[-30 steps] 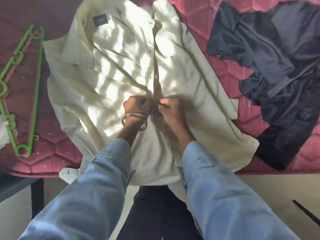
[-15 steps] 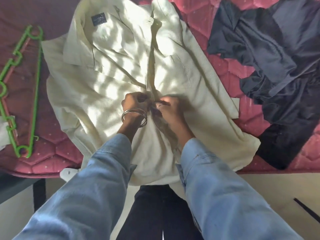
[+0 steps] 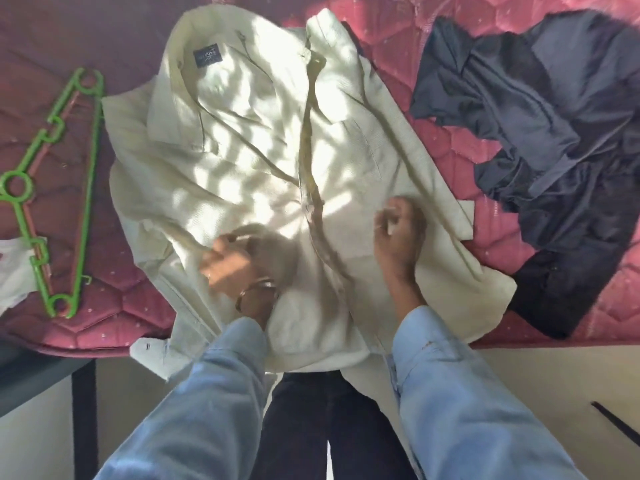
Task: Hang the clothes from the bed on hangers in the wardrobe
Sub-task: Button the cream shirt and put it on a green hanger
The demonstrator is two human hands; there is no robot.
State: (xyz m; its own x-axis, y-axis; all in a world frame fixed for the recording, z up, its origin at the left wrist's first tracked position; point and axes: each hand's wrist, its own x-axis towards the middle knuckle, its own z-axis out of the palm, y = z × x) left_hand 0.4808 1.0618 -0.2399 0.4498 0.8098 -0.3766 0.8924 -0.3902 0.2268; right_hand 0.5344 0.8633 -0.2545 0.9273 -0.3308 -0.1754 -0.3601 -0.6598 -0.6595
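Note:
A cream button-up shirt (image 3: 242,150) lies face up on the red quilted bed (image 3: 398,36), collar away from me, its hem hanging over the near edge. My left hand (image 3: 230,263), with bangles at the wrist, is on the shirt's left front panel; it is blurred and its grip is unclear. My right hand (image 3: 398,233) hovers over the right front panel with its fingers loosely curled and nothing in them. A green plastic hanger (image 3: 88,188) lies flat on the bed to the left of the shirt. A dark navy garment (image 3: 554,150) lies crumpled at the right.
A bit of white cloth (image 3: 14,268) shows at the left edge beside the hanger. A dark frame (image 3: 83,410) stands below the bed's left corner. Pale floor (image 3: 554,393) lies to the right of my legs.
Both hands were pinching the shirt's button placket together at the middle. They have let go and moved apart, left hand down-left, right hand out to the right.

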